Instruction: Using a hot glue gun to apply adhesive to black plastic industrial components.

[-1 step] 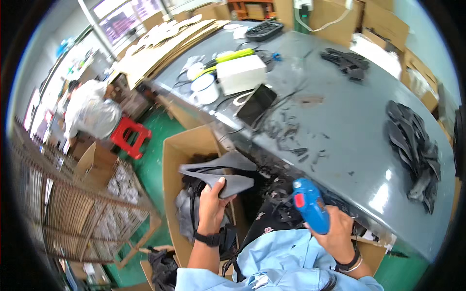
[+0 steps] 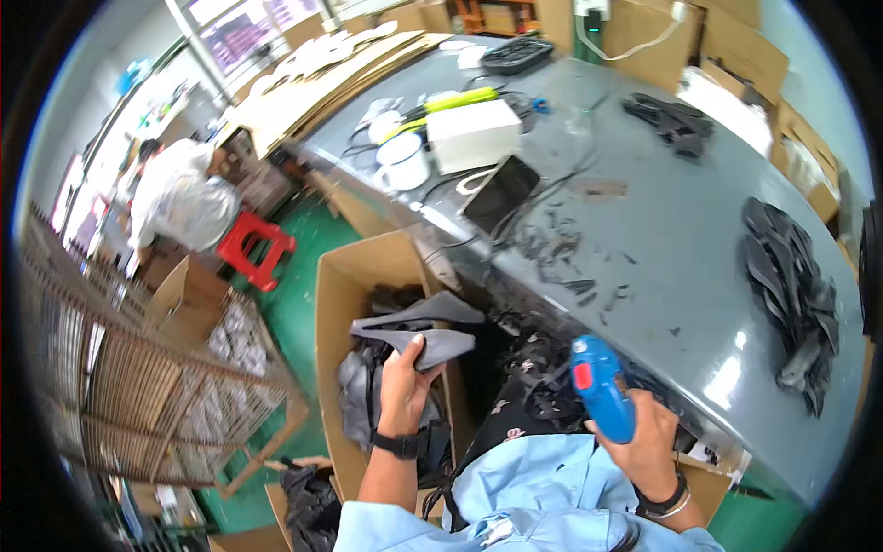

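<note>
My left hand (image 2: 405, 391) grips a dark grey, flat fabric-like piece (image 2: 440, 346) with the thumb on top. The piece is folded, so its two pointed flaps stand apart. It is held above an open cardboard box (image 2: 333, 322) with dark pieces (image 2: 357, 385) inside. My right hand (image 2: 647, 440) is wrapped round a blue handheld power tool (image 2: 602, 386) with a red button. The tool is near the table's front edge, apart from the grey piece; its working end cannot be made out. Black scraps (image 2: 538, 373) lie on my lap between the hands.
The grey table (image 2: 662, 248) bears black offcuts (image 2: 556, 248), a phone (image 2: 501, 195), a white box (image 2: 474, 136), an enamel mug (image 2: 403, 163) and dark stacked pieces (image 2: 791, 294). Left stand a wire rack (image 2: 138, 377) and a red stool (image 2: 256, 250), beside a bent-over person (image 2: 184, 198).
The surroundings sit slightly further right in the picture. The blue tool and right hand also appear a little further right. The grey piece has tilted slightly; both hands keep their hold.
</note>
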`<state>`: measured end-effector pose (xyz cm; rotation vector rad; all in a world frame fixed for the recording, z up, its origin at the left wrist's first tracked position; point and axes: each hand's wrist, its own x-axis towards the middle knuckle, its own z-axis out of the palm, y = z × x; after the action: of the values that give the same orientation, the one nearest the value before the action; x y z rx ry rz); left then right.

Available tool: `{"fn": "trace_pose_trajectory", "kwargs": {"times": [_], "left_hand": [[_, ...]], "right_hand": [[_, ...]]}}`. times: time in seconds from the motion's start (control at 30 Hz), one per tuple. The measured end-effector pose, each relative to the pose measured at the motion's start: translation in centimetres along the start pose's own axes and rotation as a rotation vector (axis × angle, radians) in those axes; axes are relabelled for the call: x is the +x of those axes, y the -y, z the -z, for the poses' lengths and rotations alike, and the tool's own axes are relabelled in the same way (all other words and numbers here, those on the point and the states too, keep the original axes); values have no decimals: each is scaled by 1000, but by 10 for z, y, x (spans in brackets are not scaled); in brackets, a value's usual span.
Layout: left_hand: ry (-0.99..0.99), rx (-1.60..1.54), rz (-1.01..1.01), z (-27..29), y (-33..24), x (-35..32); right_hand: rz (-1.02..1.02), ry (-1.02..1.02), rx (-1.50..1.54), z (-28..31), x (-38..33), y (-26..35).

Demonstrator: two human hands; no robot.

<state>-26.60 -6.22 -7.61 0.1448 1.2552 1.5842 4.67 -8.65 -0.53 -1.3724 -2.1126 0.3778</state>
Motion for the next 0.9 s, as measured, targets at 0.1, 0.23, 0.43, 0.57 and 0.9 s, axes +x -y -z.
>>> {"fn": "trace_pose_trajectory", "kwargs": {"times": [0.1, 0.23, 0.43, 0.57, 0.9], "left_hand": [[-210, -178, -95, 71, 25, 36], [-453, -320, -241, 165, 55, 69], [-495, -74, 7, 153, 84, 78], [-142, 74, -169, 43, 50, 61], [781, 194, 17, -286, -12, 3]], "right_hand": [[-102, 45, 28, -4, -2, -6], [-83, 110, 28, -15, 5, 7], [-148, 93, 44, -11, 8, 8], [-197, 59, 64, -9, 10, -10], [-723, -199, 334, 46, -17, -79]]}}
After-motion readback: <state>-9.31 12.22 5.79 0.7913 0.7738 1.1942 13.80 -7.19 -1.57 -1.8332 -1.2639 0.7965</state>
